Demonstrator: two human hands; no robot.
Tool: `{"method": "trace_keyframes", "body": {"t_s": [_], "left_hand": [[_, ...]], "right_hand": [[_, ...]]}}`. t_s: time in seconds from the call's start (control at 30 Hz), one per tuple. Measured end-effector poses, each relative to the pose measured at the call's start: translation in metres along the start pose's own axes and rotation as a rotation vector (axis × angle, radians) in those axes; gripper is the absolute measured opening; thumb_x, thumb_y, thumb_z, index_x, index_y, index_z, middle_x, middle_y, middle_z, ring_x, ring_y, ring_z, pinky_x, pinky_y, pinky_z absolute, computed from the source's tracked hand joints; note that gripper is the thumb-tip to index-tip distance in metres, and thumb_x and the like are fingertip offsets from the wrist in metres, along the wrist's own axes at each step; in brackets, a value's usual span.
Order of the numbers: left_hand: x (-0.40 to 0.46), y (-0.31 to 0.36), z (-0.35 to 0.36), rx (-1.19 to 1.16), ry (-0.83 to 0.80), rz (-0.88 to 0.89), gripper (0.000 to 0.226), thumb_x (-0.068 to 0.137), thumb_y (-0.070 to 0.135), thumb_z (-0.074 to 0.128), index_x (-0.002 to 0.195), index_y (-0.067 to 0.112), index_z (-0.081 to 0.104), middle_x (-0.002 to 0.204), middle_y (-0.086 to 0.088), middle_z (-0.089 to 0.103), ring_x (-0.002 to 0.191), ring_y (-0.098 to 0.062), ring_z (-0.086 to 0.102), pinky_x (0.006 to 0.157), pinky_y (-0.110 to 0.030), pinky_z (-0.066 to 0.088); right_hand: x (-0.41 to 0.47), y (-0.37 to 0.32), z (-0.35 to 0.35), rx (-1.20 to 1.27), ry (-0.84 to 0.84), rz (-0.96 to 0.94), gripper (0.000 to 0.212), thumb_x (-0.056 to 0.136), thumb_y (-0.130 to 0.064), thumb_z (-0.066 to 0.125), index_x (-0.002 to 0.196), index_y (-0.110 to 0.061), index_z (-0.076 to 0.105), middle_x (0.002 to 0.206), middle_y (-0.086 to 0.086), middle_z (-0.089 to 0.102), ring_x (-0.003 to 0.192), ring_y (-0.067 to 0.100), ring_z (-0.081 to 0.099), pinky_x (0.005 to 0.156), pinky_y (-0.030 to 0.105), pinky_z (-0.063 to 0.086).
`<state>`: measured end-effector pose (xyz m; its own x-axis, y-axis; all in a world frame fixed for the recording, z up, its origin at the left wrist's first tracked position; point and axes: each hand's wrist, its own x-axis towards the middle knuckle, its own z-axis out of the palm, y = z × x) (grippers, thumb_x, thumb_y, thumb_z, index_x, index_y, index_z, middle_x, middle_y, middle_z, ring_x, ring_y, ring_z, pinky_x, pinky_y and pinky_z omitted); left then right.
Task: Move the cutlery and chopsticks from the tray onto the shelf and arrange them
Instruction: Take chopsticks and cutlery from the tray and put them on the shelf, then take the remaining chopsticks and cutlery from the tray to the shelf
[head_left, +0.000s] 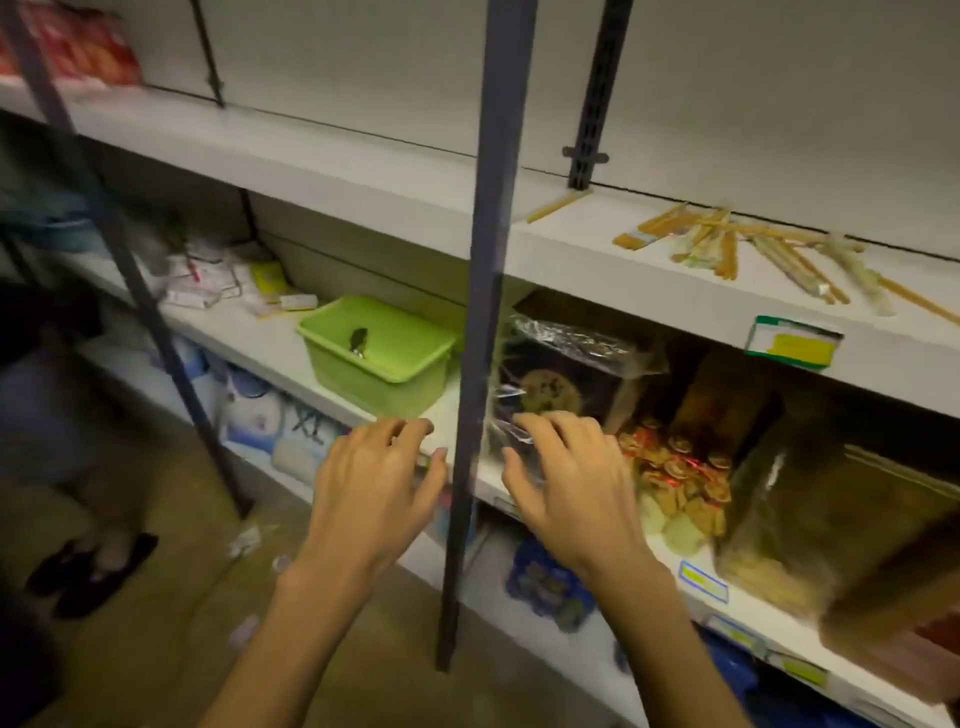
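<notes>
1. While both arms reach forward at the front of the shelving, the left hand (371, 480) is spread with its fingers loosely bent and grips nothing; its fingertips are at the front edge of the middle shelf (291, 358).
2. Across a dark upright post (485, 312), the right hand (569, 491) is likewise unclenched, fingers fanned and slightly bent, hovering over or touching a clear-wrapped dark package (563, 374). Blur makes the contact uncertain, but no grip is visible.
3. A green tray (382, 353) stands on the middle shelf just beyond the left hand's fingertips, and holds one small dark item (358, 340) too blurred to identify.
4. Chopsticks (727, 247), some in paper sleeves, lie scattered and crossing on the upper shelf (415, 192), well above and to the right of both hands.
5. One single chopstick (556, 205) lies apart from that pile, near a wall bracket (587, 156).
6. Small round sweets (675, 467) sit beside the right hand.
</notes>
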<state>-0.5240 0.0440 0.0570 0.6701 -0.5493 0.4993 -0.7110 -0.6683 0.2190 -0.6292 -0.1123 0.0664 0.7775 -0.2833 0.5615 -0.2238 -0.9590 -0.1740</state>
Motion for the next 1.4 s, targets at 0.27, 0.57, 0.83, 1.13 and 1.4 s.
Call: {"method": "trace_keyframes", "body": {"t_s": [0.27, 0.57, 0.83, 1.13, 1.4], "left_hand": [[0.025, -0.16, 0.029, 0.147, -0.233, -0.158, 0.031, 0.087, 0.037, 0.053, 0.101, 0.013, 0.068, 0.094, -0.013, 0.07, 0.085, -0.036, 0.064, 0.068, -0.039, 0.05], [0.122, -0.259, 0.085, 0.221, -0.332, -0.136, 0.038, 0.094, 0.041, 0.042, 0.121, 0.019, 0.056, 0.116, -0.008, 0.064, 0.103, -0.031, 0.06, 0.081, -0.037, 0.047], [0.247, -0.275, 0.16, 0.112, -0.443, 0.048, 0.034, 0.096, 0.034, 0.046, 0.124, 0.017, 0.054, 0.118, -0.009, 0.062, 0.107, -0.03, 0.057, 0.08, -0.036, 0.046], [0.317, -0.313, 0.243, -0.021, -0.846, -0.013, 0.045, 0.092, 0.02, 0.058, 0.134, 0.007, 0.048, 0.127, -0.019, 0.056, 0.112, -0.034, 0.056, 0.087, -0.034, 0.047], [0.315, -0.339, 0.289, 0.132, -0.976, 0.239, 0.048, 0.091, 0.022, 0.06, 0.132, 0.007, 0.042, 0.117, -0.014, 0.06, 0.098, -0.026, 0.063, 0.077, -0.032, 0.053]], "right_hand": [[0.091, -0.09, 0.113, 0.064, -0.31, -0.116, 0.039, 0.092, -0.038, 0.05, 0.124, -0.016, 0.058, 0.117, 0.01, 0.058, 0.109, 0.03, 0.051, 0.085, 0.04, 0.045], [0.206, -0.091, 0.226, 0.1, -0.374, 0.094, 0.041, 0.093, -0.035, 0.047, 0.125, -0.012, 0.056, 0.122, 0.015, 0.057, 0.115, 0.032, 0.048, 0.09, 0.039, 0.045], [0.294, -0.048, 0.311, 0.091, -0.514, 0.387, 0.042, 0.094, -0.034, 0.047, 0.13, -0.013, 0.053, 0.127, 0.018, 0.056, 0.117, 0.036, 0.054, 0.09, 0.042, 0.048], [0.287, -0.034, 0.385, 0.07, -0.798, 0.471, 0.049, 0.091, -0.042, 0.057, 0.129, -0.011, 0.049, 0.13, 0.02, 0.05, 0.12, 0.037, 0.048, 0.096, 0.04, 0.043], [0.273, -0.061, 0.394, -0.05, -1.005, 0.295, 0.046, 0.095, -0.034, 0.052, 0.137, -0.017, 0.043, 0.128, 0.019, 0.054, 0.115, 0.037, 0.055, 0.088, 0.044, 0.048]]}}
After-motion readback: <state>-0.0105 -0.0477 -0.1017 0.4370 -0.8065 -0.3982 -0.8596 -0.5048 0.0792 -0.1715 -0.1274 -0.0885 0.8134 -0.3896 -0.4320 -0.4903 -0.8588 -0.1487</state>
